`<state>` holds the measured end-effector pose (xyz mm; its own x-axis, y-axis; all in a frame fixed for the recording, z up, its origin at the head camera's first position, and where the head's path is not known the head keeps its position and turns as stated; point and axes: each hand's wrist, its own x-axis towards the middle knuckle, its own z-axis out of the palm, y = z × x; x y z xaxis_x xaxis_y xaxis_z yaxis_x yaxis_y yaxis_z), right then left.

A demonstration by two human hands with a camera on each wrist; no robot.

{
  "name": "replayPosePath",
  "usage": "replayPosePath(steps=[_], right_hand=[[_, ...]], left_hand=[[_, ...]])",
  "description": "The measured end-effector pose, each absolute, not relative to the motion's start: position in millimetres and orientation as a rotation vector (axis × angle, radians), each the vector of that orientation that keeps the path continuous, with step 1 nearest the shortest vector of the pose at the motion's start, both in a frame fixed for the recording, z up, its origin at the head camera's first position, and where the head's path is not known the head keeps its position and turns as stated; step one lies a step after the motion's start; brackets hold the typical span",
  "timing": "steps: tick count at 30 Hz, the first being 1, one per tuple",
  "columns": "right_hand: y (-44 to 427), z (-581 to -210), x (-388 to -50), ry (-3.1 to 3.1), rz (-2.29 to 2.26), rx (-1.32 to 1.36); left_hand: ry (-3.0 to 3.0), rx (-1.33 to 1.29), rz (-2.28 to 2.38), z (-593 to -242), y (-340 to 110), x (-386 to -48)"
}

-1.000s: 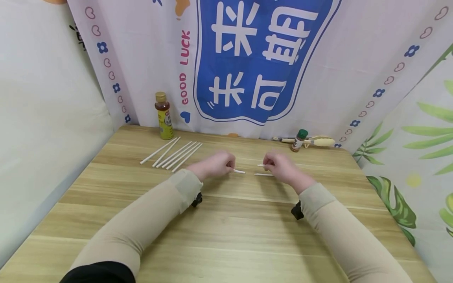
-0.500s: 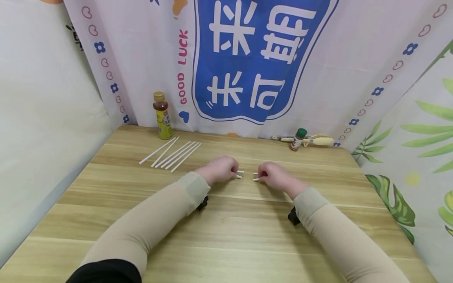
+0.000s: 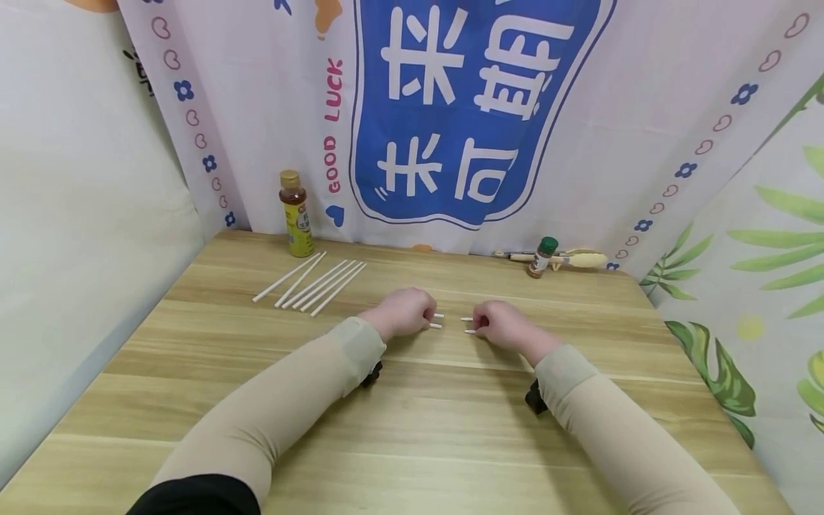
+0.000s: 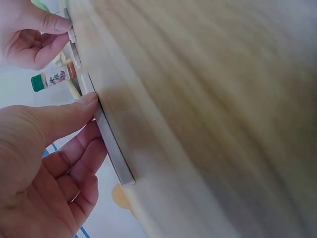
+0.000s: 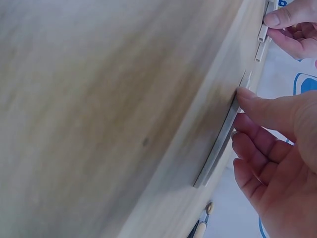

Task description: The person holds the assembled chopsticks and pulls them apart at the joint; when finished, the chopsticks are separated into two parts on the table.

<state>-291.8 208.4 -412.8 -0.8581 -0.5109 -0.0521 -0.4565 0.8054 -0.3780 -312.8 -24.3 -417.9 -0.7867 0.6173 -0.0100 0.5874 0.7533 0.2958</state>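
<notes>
In the head view my left hand (image 3: 405, 312) is low over the table, and two white stick ends (image 3: 437, 326) show past its fingertips. My right hand (image 3: 505, 323) faces it across a small gap, also with two white stick ends (image 3: 471, 331) at its fingertips. Seen from the left wrist, the thumb and fingers pinch a thin white stick (image 4: 114, 146) lying along the tabletop. From the right wrist, a thin white stick (image 5: 218, 144) runs along the table between thumb and fingertips. The hands hide the sticks' middles in the head view.
Several long white sticks (image 3: 322, 286) lie slanted on the left of the wooden table (image 3: 412, 429). Behind them stands a yellow-labelled bottle (image 3: 297, 218). A green-capped spice jar (image 3: 542, 257) and tongs (image 3: 582, 258) are at the back right, against the printed cloth (image 3: 257, 107).
Over the second, both hands come nearer the front edge; the left also shifts right. The stick ends at each hand now lie in two near-parallel lines. In the last half second little moves.
</notes>
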Motion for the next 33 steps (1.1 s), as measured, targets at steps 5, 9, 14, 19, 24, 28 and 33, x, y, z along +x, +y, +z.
replayPosePath(steps=[5,9,14,19,24,28,33], right_hand=[[208.5,-413.0,-291.6,2.842,-0.546,-0.764],[207.1,-411.8,-291.0,2.846,-0.515,-0.751],[206.4,-411.3,-290.0,2.85,-0.491,-0.754],[206.3,-411.4,-289.5,2.848,-0.489,-0.755],[208.5,-411.3,-289.3,2.838,-0.476,-0.734],[208.3,-411.5,-289.6,2.838,-0.451,-0.741],[207.0,-412.4,-290.2,2.844,-0.45,-0.749]], left_hand=[[2.844,0.965,0.447,-418.6,-22.7,-312.4],[2.854,0.976,0.551,-413.9,-30.4,-313.6],[2.883,0.807,0.673,-399.9,-60.5,-318.6],[3.002,0.46,0.533,-391.2,-107.2,-327.5],[2.996,0.22,0.451,-397.6,-141.6,-334.2],[2.975,0.186,0.372,-404.6,-153.1,-338.1],[2.955,0.188,0.365,-408.8,-155.1,-340.2]])
